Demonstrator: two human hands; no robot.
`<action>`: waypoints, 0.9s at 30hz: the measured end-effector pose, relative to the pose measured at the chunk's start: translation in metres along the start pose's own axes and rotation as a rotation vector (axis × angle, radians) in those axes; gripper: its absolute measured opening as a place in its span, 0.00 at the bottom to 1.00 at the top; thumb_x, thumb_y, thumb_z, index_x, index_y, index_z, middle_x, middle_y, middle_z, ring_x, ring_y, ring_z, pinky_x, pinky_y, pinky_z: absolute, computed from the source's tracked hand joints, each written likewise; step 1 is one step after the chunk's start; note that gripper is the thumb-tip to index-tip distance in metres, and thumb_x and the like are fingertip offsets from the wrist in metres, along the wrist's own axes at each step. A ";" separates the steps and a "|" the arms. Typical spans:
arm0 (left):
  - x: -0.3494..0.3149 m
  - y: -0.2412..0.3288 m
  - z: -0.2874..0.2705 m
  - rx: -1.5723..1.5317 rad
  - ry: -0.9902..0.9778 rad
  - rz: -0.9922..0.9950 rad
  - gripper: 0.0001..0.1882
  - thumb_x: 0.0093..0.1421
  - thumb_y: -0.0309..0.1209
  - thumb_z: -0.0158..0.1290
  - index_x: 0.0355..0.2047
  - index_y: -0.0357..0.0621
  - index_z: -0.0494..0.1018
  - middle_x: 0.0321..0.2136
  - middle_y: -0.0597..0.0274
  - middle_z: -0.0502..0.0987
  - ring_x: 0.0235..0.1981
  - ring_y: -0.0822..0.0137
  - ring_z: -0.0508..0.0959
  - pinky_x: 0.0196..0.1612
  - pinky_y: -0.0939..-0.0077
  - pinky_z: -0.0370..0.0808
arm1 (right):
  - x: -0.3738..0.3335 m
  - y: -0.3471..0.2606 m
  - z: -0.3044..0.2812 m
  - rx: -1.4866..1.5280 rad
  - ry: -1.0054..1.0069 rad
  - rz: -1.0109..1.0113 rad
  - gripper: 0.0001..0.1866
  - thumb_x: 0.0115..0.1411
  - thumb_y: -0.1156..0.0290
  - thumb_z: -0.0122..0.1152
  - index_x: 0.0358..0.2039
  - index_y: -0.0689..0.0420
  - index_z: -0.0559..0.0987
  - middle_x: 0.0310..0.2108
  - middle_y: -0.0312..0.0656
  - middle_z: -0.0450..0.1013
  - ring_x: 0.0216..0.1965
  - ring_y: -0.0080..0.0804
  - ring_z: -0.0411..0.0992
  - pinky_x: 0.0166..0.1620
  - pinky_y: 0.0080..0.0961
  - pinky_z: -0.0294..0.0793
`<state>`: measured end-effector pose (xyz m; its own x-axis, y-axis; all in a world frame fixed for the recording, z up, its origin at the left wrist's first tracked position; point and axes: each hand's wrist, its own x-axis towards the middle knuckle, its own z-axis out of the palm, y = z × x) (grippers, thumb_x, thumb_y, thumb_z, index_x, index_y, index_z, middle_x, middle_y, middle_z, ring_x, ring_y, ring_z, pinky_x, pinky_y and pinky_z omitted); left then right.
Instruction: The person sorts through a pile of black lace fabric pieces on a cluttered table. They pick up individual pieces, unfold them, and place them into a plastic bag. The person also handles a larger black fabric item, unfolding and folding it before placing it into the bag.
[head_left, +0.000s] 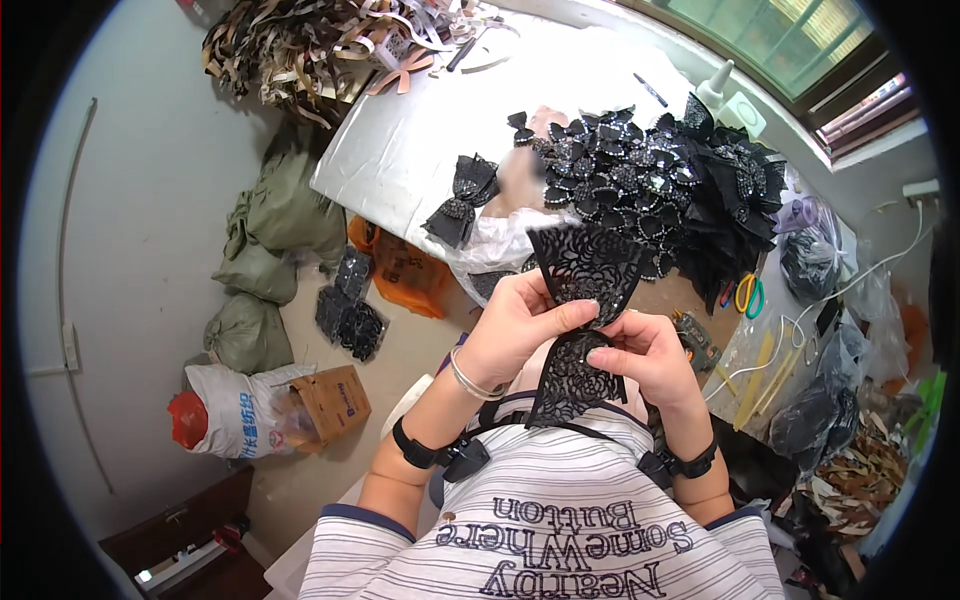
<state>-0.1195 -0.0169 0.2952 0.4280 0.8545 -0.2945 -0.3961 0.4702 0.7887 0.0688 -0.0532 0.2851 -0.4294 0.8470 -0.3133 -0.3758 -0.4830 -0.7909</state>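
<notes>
A black lace bow (583, 262) is upright in front of my chest, one wide loop above and one below its narrow middle. My left hand (515, 325) pinches it near the middle from the left, thumb lying across the lace. From the right, my right hand (655, 360) grips it just below the middle, thumb pressed on the lower loop. The fingers behind the bow are partly hidden. Beyond it on the white-covered table (400, 150) lies a heap of black bows with shiny trim (620, 165). One more black bow (465, 198) lies left of the heap.
Scissors with yellow and green handles (748, 296), yellow sticks (757, 378) and a white cable (850, 293) lie at the right. Ribbon strips (300, 50) pile at the far left. Green sacks (290, 205), an orange bag (412, 275) and a cardboard box (335, 400) stand on the floor.
</notes>
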 end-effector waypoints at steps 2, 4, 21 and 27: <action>-0.003 -0.004 -0.001 -0.035 0.023 0.013 0.13 0.54 0.23 0.58 0.40 0.35 0.73 0.37 0.62 0.78 0.37 0.75 0.76 0.44 0.79 0.73 | 0.000 0.004 -0.002 -0.040 -0.020 0.011 0.13 0.53 0.83 0.62 0.40 0.68 0.75 0.37 0.40 0.75 0.37 0.20 0.72 0.43 0.18 0.74; -0.004 -0.009 -0.003 -0.041 0.032 0.027 0.13 0.54 0.22 0.58 0.40 0.35 0.73 0.37 0.62 0.78 0.36 0.75 0.76 0.43 0.79 0.73 | -0.001 0.006 -0.002 -0.052 -0.035 0.035 0.13 0.53 0.83 0.61 0.41 0.68 0.75 0.38 0.40 0.74 0.38 0.20 0.72 0.43 0.18 0.74; 0.126 -0.058 -0.140 0.710 0.263 0.154 0.22 0.59 0.34 0.55 0.50 0.34 0.68 0.37 0.58 0.77 0.35 0.72 0.76 0.38 0.76 0.75 | 0.063 -0.051 -0.162 -0.296 0.788 -0.287 0.04 0.50 0.77 0.64 0.28 0.59 0.78 0.27 0.32 0.74 0.27 0.18 0.69 0.32 0.18 0.69; 0.171 -0.077 -0.315 1.403 0.678 0.032 0.31 0.48 0.44 0.60 0.48 0.37 0.70 0.40 0.43 0.75 0.43 0.49 0.75 0.47 0.64 0.71 | 0.103 -0.084 -0.380 -0.629 1.147 -0.184 0.24 0.40 0.65 0.75 0.35 0.65 0.77 0.29 0.39 0.75 0.29 0.25 0.71 0.35 0.25 0.71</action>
<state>-0.2718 0.1629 0.0139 -0.1525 0.9779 -0.1431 0.8163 0.2062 0.5396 0.3685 0.1587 0.1193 0.6380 0.7451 -0.1943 0.2227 -0.4202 -0.8797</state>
